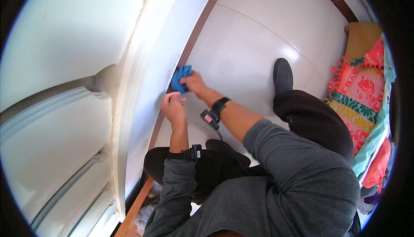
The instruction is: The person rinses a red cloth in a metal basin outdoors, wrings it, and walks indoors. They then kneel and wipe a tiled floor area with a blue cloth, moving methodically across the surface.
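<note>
A bunched blue cloth is in the grip of my right hand. It is pressed low at the foot of the white wall, against the dark brown baseboard. Just beside the cloth, nearer to me, my left hand is raised by the wall with its fingers partly spread and nothing in it. Whether its fingertips touch the wall I cannot tell. Both wrists carry strapped-on black devices.
White balusters under a pale ledge run along the left. Pale glossy tiles cover the floor around my dark shoes. At right lies a fringed, patterned red textile beside a wooden panel. A wooden edge stands at lower left.
</note>
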Demonstrator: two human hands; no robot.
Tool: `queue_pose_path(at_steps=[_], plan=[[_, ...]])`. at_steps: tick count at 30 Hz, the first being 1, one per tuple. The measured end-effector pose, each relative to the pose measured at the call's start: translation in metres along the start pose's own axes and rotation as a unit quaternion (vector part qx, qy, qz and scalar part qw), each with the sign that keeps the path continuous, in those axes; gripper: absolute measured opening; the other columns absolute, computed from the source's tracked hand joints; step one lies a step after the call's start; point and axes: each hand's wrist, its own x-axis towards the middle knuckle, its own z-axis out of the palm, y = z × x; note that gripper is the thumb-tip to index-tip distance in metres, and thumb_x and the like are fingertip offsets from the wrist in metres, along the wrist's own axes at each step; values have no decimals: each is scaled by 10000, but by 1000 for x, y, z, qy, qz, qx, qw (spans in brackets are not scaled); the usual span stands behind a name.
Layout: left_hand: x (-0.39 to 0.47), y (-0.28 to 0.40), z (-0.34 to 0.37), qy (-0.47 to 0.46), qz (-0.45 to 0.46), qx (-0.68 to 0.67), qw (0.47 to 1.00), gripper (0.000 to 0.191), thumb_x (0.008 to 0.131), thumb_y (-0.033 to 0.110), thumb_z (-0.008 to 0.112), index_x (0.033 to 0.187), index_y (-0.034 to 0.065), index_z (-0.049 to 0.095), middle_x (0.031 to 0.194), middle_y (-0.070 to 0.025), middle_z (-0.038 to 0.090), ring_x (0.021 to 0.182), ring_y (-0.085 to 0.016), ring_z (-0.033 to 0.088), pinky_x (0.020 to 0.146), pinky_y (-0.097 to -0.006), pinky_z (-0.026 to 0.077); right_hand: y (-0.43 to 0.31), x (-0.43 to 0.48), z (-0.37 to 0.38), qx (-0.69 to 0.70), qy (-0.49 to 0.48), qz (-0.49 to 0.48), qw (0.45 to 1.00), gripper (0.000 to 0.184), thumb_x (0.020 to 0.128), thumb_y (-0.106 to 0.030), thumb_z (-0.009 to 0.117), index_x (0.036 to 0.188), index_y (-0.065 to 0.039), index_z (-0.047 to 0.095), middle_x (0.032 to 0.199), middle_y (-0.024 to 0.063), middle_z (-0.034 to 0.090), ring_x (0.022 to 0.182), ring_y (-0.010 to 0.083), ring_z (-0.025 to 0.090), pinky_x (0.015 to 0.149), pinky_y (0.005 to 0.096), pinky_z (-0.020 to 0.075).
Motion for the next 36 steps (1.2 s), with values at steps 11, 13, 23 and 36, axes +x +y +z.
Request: queue_pose_path(at_steps=[11, 13, 23, 36], plan=[[-17, 10, 7, 3, -36, -51, 998, 206, 928, 4, 485, 975, -19, 685, 983, -121, 691, 771, -188, 696, 585, -295, 506, -214, 167, -158, 148, 87, -85, 981, 371, 914, -272, 682, 1239, -101, 628, 1203, 105, 661, 1083, 282, 632, 862, 494, 548], [-15, 8, 3, 9, -34, -62, 997, 207, 926, 6, 485, 984, -16, 683, 1006, -124, 688, 785, -192, 697, 591, -293, 506, -171, 157, -127, 177, 109, -71, 976, 328, 936, -275, 652, 1197, -76, 638, 1165, 115, 667, 1060, 296, 641, 826, 510, 573], [-5, 16, 20, 62, 39, -58, 996, 171, 935, 12, 518, 1030, -8, 658, 975, -104, 682, 777, -158, 649, 617, -262, 479, 78, 0, 33, -425, -134, -317, 837, 351, 907, -349, 641, 946, -1, 653, 956, 130, 727, 805, 301, 691, 674, 435, 545], [-4, 33, 52, 52, 126, -23, 990, 169, 1032, 123, 573, 1113, 4, 663, 814, -43, 640, 717, -120, 584, 658, -270, 464, -125, 125, -89, 174, 14, 106, 979, 156, 869, -151, 662, 985, -47, 657, 982, 151, 678, 892, 321, 672, 688, 531, 601]])
